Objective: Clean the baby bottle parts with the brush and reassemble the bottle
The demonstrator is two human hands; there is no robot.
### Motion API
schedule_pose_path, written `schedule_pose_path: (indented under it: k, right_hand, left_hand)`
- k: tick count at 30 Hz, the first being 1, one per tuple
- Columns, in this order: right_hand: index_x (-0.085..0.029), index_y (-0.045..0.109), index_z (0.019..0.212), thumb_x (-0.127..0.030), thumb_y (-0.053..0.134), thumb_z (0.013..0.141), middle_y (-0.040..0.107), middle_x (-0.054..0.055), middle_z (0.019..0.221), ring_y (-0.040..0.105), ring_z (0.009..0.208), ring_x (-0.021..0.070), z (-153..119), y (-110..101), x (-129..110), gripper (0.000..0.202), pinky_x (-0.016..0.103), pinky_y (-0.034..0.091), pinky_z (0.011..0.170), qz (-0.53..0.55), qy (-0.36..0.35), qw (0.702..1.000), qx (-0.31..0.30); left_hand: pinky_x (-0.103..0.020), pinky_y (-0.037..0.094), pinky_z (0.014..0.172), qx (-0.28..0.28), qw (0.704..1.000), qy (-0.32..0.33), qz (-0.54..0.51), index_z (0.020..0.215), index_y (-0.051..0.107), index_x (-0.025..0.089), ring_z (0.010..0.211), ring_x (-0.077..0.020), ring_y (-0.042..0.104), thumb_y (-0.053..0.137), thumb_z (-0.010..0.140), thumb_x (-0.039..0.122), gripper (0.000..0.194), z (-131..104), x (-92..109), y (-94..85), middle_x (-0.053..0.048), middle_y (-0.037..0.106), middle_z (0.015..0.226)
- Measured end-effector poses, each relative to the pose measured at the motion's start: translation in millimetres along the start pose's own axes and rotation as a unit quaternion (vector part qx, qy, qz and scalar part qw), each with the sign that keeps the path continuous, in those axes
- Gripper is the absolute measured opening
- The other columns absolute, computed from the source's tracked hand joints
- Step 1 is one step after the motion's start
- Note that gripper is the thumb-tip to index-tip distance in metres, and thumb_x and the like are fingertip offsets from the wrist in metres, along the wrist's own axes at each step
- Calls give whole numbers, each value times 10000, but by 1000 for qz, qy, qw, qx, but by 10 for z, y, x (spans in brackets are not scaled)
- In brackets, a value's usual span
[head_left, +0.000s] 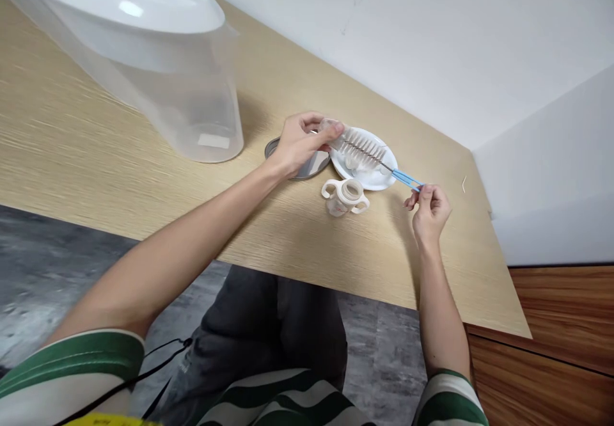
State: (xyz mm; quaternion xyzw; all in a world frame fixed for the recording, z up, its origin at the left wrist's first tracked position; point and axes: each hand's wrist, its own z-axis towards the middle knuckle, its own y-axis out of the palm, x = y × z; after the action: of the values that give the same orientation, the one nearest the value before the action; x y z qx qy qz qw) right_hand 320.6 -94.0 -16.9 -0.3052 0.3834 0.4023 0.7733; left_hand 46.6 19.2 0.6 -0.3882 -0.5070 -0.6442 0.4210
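Both hands hold a bottle brush over a white plate (387,176). Its white bristles (363,149) point left, and its blue looped handle (407,179) is pinched in my right hand (432,212). My left hand (307,141) is closed around the bristle end, where a translucent part (330,133) shows at the fingers; I cannot tell if that is a separate piece. Below the brush stands a small white two-handled baby bottle (344,197), upright with its mouth uncovered. Translucent pieces on the plate are partly hidden by the bristles.
A grey round lid or dish (314,165) lies partly under my left hand. At the left stands a large translucent container (192,87) with a white top. A thin white strip (464,184) lies near the right edge of the wooden table (288,234), which meets a white wall.
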Motion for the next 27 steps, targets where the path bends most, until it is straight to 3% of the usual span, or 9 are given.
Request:
schedule_pose_path:
  k: [3, 5, 9, 12, 15, 18, 22, 24, 27]
  right_hand:
    - [-224, 477, 657, -622, 612, 921, 429, -93, 487, 417, 380, 76, -4, -2, -4, 496, 236, 411, 411, 24, 8, 999, 24]
    - [-221, 485, 642, -607, 614, 921, 435, -85, 487, 427, 387, 81, 0, 6, -2, 494, 237, 399, 402, 11, 9, 1000, 25]
    - [-208, 656, 927, -564, 677, 889, 618, -34, 703, 579, 550, 104, 13, 36, 5, 358, 261, 512, 522, -30, -21, 999, 18]
    - [-227, 638, 1023, -535, 798, 787, 701, 9, 917, 661, 677, 126, 15, 55, 7, 420, 303, 577, 635, -20, -45, 998, 40]
    - [-207, 637, 888, -538, 778, 811, 686, -11, 755, 644, 595, 124, 10, 34, 13, 368, 287, 553, 587, -23, -19, 999, 32]
    - [-200, 591, 689, -534, 701, 887, 538, -58, 511, 513, 431, 94, 17, -26, 38, 404, 242, 446, 464, -10, 26, 1000, -8]
    - [-211, 501, 535, -545, 657, 912, 446, -60, 433, 428, 374, 87, 36, -76, 71, 527, 246, 393, 410, 16, 72, 995, -64]
    - [-200, 574, 591, -534, 640, 928, 503, -44, 469, 476, 413, 94, 35, -63, 63, 479, 244, 420, 439, 4, 59, 996, -73]
    - [-206, 683, 931, -487, 740, 866, 612, -50, 615, 551, 476, 100, 20, -14, 32, 294, 242, 470, 481, 14, 21, 998, -53]
  left_hand:
    - [-237, 564, 647, -20, 1000, 7, 0, 929, 757, 156, 767, -157, 700, 943, 625, 424, 446, -15, 1, 18, -59, 762, 880]
    - [-240, 565, 647, -15, 1000, 6, 0, 914, 756, 148, 761, -159, 702, 929, 645, 444, 436, -11, 8, 20, -60, 758, 870]
    - [-233, 552, 603, 23, 1000, -13, 10, 810, 743, 142, 702, -153, 689, 891, 684, 514, 420, 20, 24, -4, -59, 736, 786]
    - [-237, 544, 588, 35, 999, -23, 16, 780, 740, 136, 678, -153, 682, 879, 692, 537, 433, 35, 30, -29, -70, 728, 759]
    - [-241, 552, 614, 16, 1000, -9, 12, 837, 751, 138, 713, -159, 689, 908, 665, 487, 420, 26, 28, -43, -76, 748, 823]
    - [-247, 564, 676, -28, 999, 17, 7, 954, 762, 158, 766, -154, 691, 944, 624, 398, 447, 11, 12, -39, -62, 763, 922]
    - [-254, 550, 665, -37, 999, 15, 2, 950, 767, 159, 711, -132, 671, 926, 662, 378, 395, 7, -4, -19, -51, 751, 881]
    - [-245, 535, 618, -18, 1000, 2, 3, 883, 762, 147, 666, -120, 649, 911, 680, 423, 374, 11, 1, -16, -54, 747, 843]
    - [-224, 519, 567, 12, 1000, -21, 10, 814, 751, 133, 632, -107, 625, 905, 662, 503, 429, 18, 15, -26, -59, 742, 807]
